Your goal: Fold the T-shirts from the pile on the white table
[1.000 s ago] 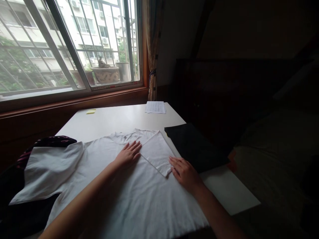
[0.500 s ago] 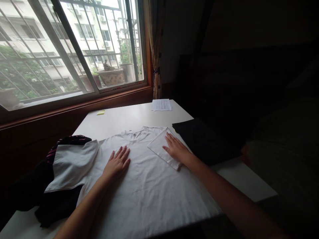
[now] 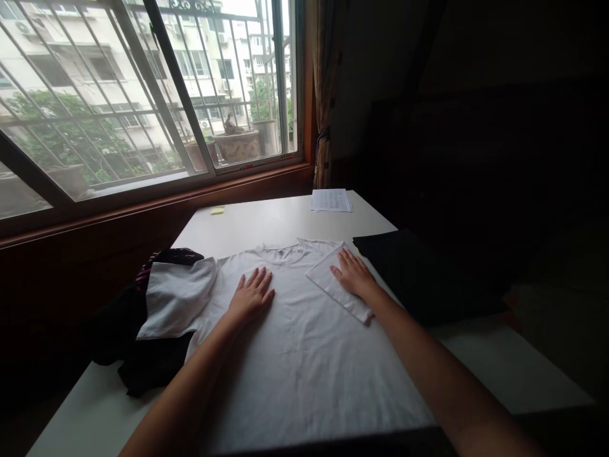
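Note:
A white T-shirt (image 3: 304, 355) lies spread on the white table, its collar toward the far side. My left hand (image 3: 252, 293) rests flat on the chest, left of the collar, with fingers apart. On the right, the sleeve (image 3: 333, 282) is folded inward over the shirt's body. My right hand (image 3: 353, 273) lies flat on that folded sleeve, holding nothing. The other sleeve (image 3: 178, 298) stretches out to the left, over some dark clothes.
Dark clothes (image 3: 155, 368) are heaped at the table's left edge. A black folded cloth (image 3: 423, 273) lies along the right side. Papers (image 3: 332, 200) and a yellow note (image 3: 217, 210) sit on the far part of the table (image 3: 266, 219), below a barred window.
The view has turned left, so everything appears shifted to the right. Both hands keep their places on the shirt, and the folded sleeve looks the same.

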{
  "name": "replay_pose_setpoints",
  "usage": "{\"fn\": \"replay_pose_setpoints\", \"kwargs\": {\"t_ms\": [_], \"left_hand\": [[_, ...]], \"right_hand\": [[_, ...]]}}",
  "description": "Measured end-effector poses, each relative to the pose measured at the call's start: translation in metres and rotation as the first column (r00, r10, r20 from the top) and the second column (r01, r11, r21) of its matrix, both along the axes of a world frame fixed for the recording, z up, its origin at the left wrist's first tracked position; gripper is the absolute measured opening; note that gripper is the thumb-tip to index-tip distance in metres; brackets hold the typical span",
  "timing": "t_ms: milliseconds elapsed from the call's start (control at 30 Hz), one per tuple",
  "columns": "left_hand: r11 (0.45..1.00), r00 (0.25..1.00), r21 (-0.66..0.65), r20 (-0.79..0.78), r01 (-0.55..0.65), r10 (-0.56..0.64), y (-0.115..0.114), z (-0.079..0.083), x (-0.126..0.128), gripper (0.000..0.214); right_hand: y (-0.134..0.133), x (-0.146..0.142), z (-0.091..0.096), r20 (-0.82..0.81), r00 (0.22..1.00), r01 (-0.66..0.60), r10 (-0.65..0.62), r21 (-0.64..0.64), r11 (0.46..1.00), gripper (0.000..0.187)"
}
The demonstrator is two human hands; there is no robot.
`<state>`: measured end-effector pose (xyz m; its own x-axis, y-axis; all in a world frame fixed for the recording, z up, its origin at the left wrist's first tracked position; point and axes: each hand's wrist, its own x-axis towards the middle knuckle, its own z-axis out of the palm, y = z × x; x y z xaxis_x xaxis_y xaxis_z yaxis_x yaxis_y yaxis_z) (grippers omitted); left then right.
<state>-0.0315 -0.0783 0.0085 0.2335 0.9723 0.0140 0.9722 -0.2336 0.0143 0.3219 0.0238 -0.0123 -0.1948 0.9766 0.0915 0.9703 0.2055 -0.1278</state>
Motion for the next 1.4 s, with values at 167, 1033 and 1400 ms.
{"fn": "replay_pose_setpoints", "kwargs": {"t_ms": [167, 1033, 1400], "left_hand": [[0.994, 0.994, 0.009, 0.013, -0.109, 0.108, 0.026, 0.002, -0.028, 0.065], [0.906, 0.988, 0.398, 0.109, -0.148, 0.113, 0.018, 0.011, -0.071, 0.047], [0.605, 0.718, 0.388, 0.340, -0.696, 0.607, -0.139, 0.058, -0.202, 0.067]], "right_hand": [[0.005, 0.003, -0.002, 0.008, 1.000, 0.004, -0.004, -0.017, 1.000, 0.077], [0.006, 0.006, -0.012, -0.027, 0.999, -0.014, 0.016, 0.103, 0.995, 0.070], [0.009, 0.013, -0.017, -0.021, 0.996, -0.083, 0.091, 0.260, 0.962, 0.056]]}}
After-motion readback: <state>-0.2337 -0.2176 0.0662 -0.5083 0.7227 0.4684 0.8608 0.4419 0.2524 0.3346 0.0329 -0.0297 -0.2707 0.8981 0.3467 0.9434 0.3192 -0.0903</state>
